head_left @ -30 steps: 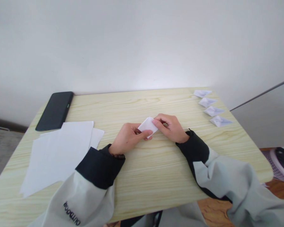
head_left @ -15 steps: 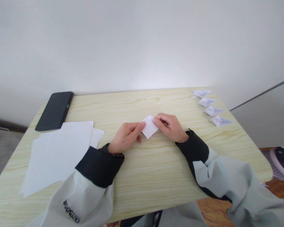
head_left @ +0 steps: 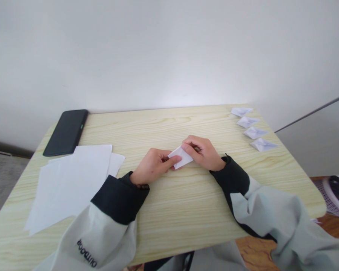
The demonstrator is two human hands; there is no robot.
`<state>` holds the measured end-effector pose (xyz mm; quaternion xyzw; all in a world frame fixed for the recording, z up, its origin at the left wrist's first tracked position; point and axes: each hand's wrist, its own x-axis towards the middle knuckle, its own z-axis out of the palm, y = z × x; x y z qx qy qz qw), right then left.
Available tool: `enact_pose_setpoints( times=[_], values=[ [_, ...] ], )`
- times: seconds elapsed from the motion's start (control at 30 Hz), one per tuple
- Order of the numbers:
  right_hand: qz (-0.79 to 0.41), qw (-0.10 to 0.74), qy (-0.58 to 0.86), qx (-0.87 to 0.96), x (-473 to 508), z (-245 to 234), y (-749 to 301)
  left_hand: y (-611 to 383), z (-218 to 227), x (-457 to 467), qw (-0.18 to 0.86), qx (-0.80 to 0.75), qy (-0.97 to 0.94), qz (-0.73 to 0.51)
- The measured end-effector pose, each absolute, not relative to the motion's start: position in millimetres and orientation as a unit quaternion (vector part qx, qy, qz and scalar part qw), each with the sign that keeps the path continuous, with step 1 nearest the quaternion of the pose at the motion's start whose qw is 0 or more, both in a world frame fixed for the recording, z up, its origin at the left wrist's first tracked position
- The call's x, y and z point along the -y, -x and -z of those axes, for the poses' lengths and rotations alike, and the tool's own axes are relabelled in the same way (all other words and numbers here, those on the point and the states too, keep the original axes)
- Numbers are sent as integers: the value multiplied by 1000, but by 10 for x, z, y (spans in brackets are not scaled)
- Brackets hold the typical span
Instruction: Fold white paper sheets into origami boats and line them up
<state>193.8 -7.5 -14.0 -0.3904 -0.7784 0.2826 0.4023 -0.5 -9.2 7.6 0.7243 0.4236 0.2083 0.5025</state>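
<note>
Right of the sheets (head_left: 76, 180): folded paper (head_left: 184, 159) pinched in two hands

The folded paper is over the bench (head_left: 186, 214), to the right of the sheets; whether its underside touches the wood, I cannot tell. Its left end, toward the sheets, lies in the left hand (head_left: 153, 165), nearly closed in a pinch, thumb flat on top and fingers mostly hidden beneath. The right hand (head_left: 202, 151), farther from the sheets, grips the other end between thumb and curled fingers; these cover that end, so its full outline cannot be made out.

Of what shows, the long axis runs away from the sheets, slanting toward the wall (head_left: 169, 56) as it goes right.

On the left sleeve (head_left: 113, 241), nearer the wearer than the sheets, "OUTDOOR" is printed in dark letters, tipped over. Both sleeves are cut off by the picture's border, and the left one hides the sheets' near right corner.

Just beyond the sheets is a phone (head_left: 66, 132), dark side up, with a green mark too small to read. Well to the right of the sheets, four folded shapes (head_left: 255, 132) sit in a slanting row, sharp tips pointing away from them. Farther right, below the bench, a basket (head_left: 330, 199) is cut off; its dark contents are unclear.
</note>
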Motion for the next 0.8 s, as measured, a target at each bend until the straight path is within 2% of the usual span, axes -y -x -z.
enact_pose_setpoints(
  times=[0.13, 0.3, 0.43, 0.8],
  values=[
    [-261, 402, 388, 788, 65, 141, -1917, 3, -71, 95, 507, -423, -723, -204],
    [-311, 400, 406, 760, 68, 147, -1916, 2, -37, 96, 514, -445, -698, -223],
    [-342, 405, 418, 738, 80, 144, -1919, -4, -14, 92, 500, -461, -676, -285],
    [-279, 365, 395, 796, 67, 136, -1920, 24, -5, 68, 414, -472, -715, -307]
  ],
)
